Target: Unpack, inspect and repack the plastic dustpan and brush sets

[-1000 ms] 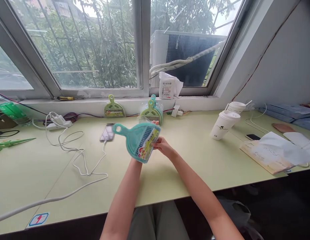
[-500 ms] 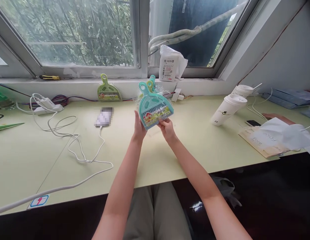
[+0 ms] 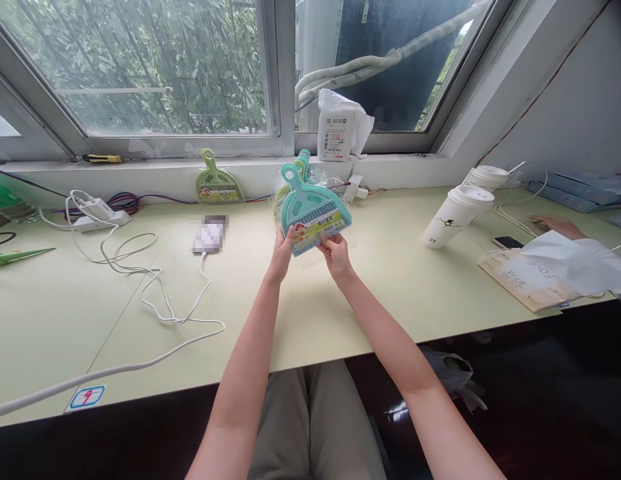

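Note:
Between my two hands is a stack of wrapped dustpan-and-brush sets [image 3: 315, 207], held above the desk. The front dustpan is teal with a printed label across it, and teal and green handles show behind. My left hand [image 3: 281, 253] grips the lower left edge, its thumb over the front. My right hand [image 3: 336, 256] pinches the bottom edge at the right, thumb on the label. How many sets are in the stack is hidden. A green dustpan set [image 3: 218, 183] leans alone against the wall below the window, back and left of the stack.
A power strip [image 3: 101, 219] and white cables lie at left, near a blurred white device [image 3: 209, 235]. Paper cups [image 3: 457, 217] stand at right, beside a phone [image 3: 507, 243] and a paper packet [image 3: 533, 277]. Another person's hand [image 3: 560, 225] rests far right. A white package [image 3: 335, 130] sits on the sill.
My left thumb has come over the front of the stack, and the stack has turned slightly so its label shows more plainly. The other person's hand at right shows more.

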`<move>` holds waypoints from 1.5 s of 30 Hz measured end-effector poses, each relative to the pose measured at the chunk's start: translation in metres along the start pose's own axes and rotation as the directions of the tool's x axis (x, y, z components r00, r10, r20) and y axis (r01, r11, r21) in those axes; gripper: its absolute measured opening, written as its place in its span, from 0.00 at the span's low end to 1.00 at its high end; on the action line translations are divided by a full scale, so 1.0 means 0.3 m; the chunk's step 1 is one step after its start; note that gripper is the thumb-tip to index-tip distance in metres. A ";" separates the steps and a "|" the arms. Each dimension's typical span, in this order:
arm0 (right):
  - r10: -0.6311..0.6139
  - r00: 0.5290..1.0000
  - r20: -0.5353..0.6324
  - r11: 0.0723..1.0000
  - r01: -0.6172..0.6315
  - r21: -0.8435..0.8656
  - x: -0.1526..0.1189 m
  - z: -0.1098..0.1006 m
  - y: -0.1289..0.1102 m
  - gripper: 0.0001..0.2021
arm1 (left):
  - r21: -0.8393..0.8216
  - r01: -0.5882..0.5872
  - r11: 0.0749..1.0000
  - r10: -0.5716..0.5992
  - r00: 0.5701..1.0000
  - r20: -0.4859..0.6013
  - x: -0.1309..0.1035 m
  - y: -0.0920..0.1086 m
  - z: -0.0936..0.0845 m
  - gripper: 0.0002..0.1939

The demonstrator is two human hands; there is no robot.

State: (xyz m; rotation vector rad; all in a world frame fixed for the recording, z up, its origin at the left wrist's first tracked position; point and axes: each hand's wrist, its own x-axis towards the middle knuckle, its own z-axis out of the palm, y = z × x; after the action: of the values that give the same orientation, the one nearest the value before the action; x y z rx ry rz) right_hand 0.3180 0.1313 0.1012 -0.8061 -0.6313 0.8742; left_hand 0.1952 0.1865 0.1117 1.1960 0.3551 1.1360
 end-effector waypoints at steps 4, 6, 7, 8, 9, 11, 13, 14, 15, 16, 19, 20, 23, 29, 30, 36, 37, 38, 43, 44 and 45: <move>-0.027 1.000 -0.003 0.999 0.027 0.019 0.001 -0.004 -0.001 0.17 | 0.037 -0.022 0.999 0.025 0.997 -0.073 0.001 -0.028 0.019 0.21; -0.027 1.000 -0.009 0.999 0.027 0.022 0.007 -0.012 0.004 0.18 | 0.054 -0.001 0.999 0.005 0.998 -0.069 0.001 -0.030 0.018 0.20; -0.024 1.000 -0.011 0.999 0.024 0.024 0.011 -0.017 0.007 0.18 | 0.061 0.017 0.998 -0.013 0.998 -0.059 0.001 -0.026 0.015 0.20; -0.019 1.000 -0.011 0.999 0.019 0.026 0.015 -0.021 0.009 0.17 | 0.068 0.036 0.997 -0.033 0.998 -0.048 0.000 -0.022 0.010 0.19; -0.013 1.000 -0.007 1.000 0.013 0.025 0.019 -0.024 0.011 0.17 | 0.073 0.054 0.996 -0.051 0.998 -0.040 0.000 -0.016 0.004 0.19; -0.001 1.000 0.010 1.000 0.001 0.011 0.024 -0.028 0.013 0.16 | 0.083 0.069 0.994 -0.066 0.997 -0.032 0.002 -0.006 -0.008 0.21; 0.004 1.000 0.024 1.000 -0.004 -0.004 0.026 -0.028 0.014 0.16 | 0.085 0.064 0.994 -0.062 0.998 -0.021 0.005 -0.002 -0.020 0.22; 0.003 1.000 0.027 1.000 -0.003 -0.006 0.026 -0.027 0.014 0.17 | 0.088 0.067 0.994 -0.066 0.998 -0.014 0.007 -0.003 -0.024 0.22; 0.001 1.000 0.026 1.000 -0.001 -0.003 0.026 -0.027 0.014 0.17 | 0.092 0.076 0.993 -0.076 0.997 -0.008 0.009 -0.005 -0.029 0.22; 0.000 1.000 0.022 1.000 0.000 0.004 0.027 -0.027 0.014 0.17 | 0.098 0.092 0.991 -0.092 0.996 -0.006 0.012 -0.008 -0.032 0.22; 0.018 1.000 0.016 1.000 -0.018 0.011 0.031 -0.029 0.017 0.16 | 0.121 0.144 0.982 -0.141 0.989 -0.036 0.020 -0.024 -0.044 0.22; 0.033 0.999 0.019 0.999 -0.033 0.005 0.034 -0.031 0.018 0.15 | 0.132 0.156 0.979 -0.150 0.987 -0.052 0.023 -0.029 -0.047 0.23; 0.079 0.996 0.035 0.997 -0.079 -0.004 0.043 -0.038 0.021 0.15 | 0.180 0.182 0.967 -0.171 0.982 -0.078 0.026 -0.039 -0.056 0.24; 0.112 0.993 0.039 0.994 -0.113 0.009 0.051 -0.048 0.019 0.11 | 0.231 0.211 0.950 -0.218 0.976 0.002 0.014 -0.029 -0.053 0.31; 0.117 0.992 0.046 0.993 -0.118 0.006 0.052 -0.049 0.020 0.11 | 0.236 0.209 0.949 -0.217 0.976 0.008 0.012 -0.027 -0.051 0.31; 0.156 0.986 0.052 0.988 -0.157 0.006 0.062 -0.047 0.031 0.08 | 0.217 0.195 0.957 -0.198 0.980 -0.008 0.008 -0.024 -0.049 0.33; 0.174 0.983 0.051 0.985 -0.175 0.007 0.064 -0.049 0.027 0.08 | 0.207 0.199 0.958 -0.201 0.979 -0.008 0.009 -0.026 -0.050 0.33; 0.199 0.978 0.054 0.980 -0.200 0.001 0.065 -0.052 0.019 0.07 | 0.196 0.206 0.959 -0.208 0.978 -0.010 0.011 -0.029 -0.053 0.33; 0.392 0.910 0.134 0.891 -0.340 -0.301 0.067 -0.094 -0.050 0.11 | 0.131 0.258 0.957 -0.248 0.965 -0.083 0.024 -0.033 -0.095 0.31; 0.374 0.922 0.098 0.866 -0.310 -0.393 0.066 -0.101 -0.061 0.14 | 0.112 0.261 0.959 -0.250 0.963 -0.104 0.026 -0.033 -0.108 0.30; 0.301 0.953 0.047 0.838 -0.240 -0.490 0.065 -0.107 -0.070 0.17 | 0.093 0.260 0.961 -0.248 0.961 -0.125 0.028 -0.032 -0.123 0.29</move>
State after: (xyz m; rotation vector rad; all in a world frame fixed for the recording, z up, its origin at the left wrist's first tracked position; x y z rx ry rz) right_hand 0.3607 0.1286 0.1038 -1.3242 -0.8753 1.0481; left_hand 0.1765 0.2143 0.0918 1.1461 0.6455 0.9706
